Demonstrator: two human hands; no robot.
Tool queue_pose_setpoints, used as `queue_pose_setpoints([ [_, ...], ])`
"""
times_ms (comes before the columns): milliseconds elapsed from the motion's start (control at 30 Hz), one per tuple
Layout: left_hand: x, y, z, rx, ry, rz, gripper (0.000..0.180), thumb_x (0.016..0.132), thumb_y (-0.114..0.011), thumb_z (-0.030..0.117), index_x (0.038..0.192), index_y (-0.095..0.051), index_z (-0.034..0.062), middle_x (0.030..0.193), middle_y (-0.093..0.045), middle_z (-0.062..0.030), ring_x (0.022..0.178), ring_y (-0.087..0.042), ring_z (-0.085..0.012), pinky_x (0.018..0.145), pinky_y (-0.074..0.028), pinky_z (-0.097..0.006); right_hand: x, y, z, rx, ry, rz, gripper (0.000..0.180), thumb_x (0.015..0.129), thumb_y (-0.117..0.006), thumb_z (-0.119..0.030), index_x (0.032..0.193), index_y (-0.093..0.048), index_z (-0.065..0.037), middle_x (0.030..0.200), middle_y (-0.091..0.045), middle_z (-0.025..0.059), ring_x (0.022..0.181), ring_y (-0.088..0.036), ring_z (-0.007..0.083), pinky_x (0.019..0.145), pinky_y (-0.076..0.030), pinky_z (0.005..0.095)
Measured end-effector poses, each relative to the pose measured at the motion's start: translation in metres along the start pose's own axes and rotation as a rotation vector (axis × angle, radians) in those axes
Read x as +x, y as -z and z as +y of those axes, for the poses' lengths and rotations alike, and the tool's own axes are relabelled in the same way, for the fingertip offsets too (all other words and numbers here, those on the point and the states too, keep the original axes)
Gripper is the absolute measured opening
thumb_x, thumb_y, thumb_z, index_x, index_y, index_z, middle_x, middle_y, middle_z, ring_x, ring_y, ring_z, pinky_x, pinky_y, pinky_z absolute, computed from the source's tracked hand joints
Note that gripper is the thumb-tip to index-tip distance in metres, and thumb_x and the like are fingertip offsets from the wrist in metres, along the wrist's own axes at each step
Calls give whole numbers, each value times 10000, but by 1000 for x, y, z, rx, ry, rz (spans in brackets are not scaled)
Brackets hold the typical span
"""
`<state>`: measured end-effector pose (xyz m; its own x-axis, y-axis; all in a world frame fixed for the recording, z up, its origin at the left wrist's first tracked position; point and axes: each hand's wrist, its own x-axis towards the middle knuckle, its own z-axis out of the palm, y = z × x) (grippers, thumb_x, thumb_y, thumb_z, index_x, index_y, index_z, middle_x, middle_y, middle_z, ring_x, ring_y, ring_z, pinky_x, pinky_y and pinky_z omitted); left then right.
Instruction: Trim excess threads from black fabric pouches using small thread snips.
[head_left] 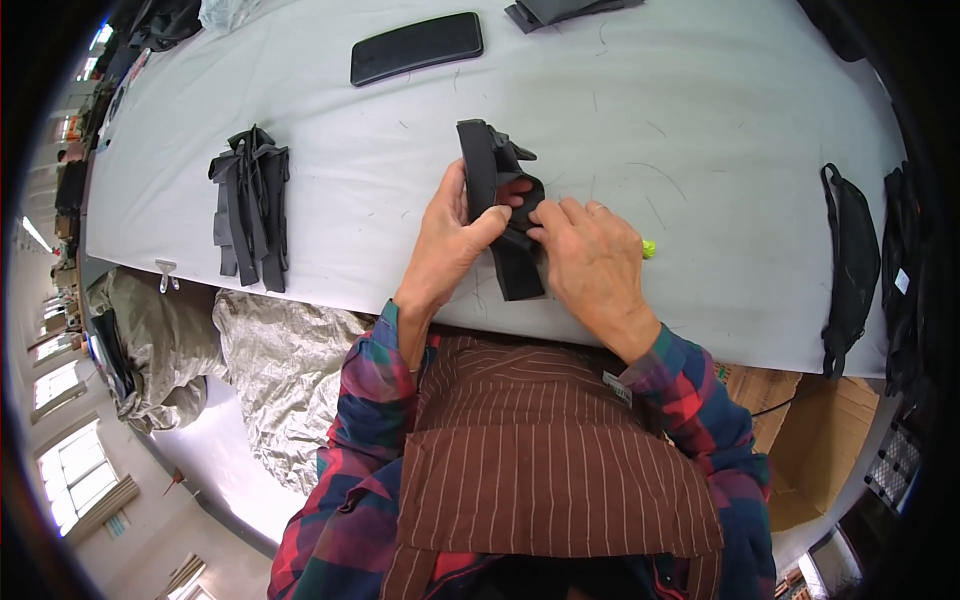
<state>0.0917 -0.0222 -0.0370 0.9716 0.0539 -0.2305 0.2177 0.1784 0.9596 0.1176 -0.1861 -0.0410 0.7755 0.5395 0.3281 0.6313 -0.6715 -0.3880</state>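
A black fabric piece [481,165], folded into a stiff band with loose flaps, is held just above the pale table near its front edge. My left hand [445,240] grips it from the left, thumb on the near face and fingers partly behind it; some fingertips show through an opening in the folds. On the other side, the fingers of my right hand [595,250] are bent and pinch the fabric's right edge. A small bright yellow-green thing [649,249] shows just past my right hand; its kind is mostly hidden.
A pile of black fabric strips [252,210] lies to the left. Farther back are a black phone-shaped slab [417,48] and dark folded fabric [565,10]. Black pouches with straps [850,265] lie at the right edge. A metal clip [167,275] grips the table cover; a cardboard box [820,440] stands below.
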Motion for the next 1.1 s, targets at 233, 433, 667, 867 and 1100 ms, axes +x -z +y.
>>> queue_pose_setpoints([
  [233,2,0,2,-15,-14,-9,476,828,-522,9,1280,-377,-32,1165,-564,-143,1083,-547,-185,964,-442,-333,6,-7,-3,-41,17,8,95,782,-648,-158,802,-596,-81,682,-556,53,635,-549,230,544,-432,363],
  [433,-4,24,19,-106,55,16,489,819,-528,21,1290,-400,-15,1106,-595,-140,999,-587,-186,835,-471,-293,17,11,-2,302,-88,-29,113,791,-659,-152,870,-633,-75,787,-631,59,699,-595,232,602,-468,348],
  [667,-35,84,26,-579,-97,73,455,810,-533,51,1252,-452,-23,1064,-608,-147,955,-631,-229,766,-527,-335,30,46,89,160,-245,234,421,802,-679,-161,1205,-560,-134,1020,-601,82,918,-562,235,812,-459,341],
  [867,-54,101,25,-785,-164,57,384,858,-546,82,1218,-474,-30,1097,-609,-138,954,-651,-245,827,-568,-369,28,38,185,-143,-341,309,445,838,-647,-232,1259,-522,-156,1062,-572,83,990,-553,264,841,-448,371],
  [1100,-67,103,34,-750,-212,39,436,841,-530,48,1258,-447,-49,1133,-595,-168,1005,-633,-264,877,-543,-399,48,-10,163,-343,-295,283,482,846,-611,-226,1304,-474,-162,1009,-497,100,909,-552,286,755,-461,408],
])
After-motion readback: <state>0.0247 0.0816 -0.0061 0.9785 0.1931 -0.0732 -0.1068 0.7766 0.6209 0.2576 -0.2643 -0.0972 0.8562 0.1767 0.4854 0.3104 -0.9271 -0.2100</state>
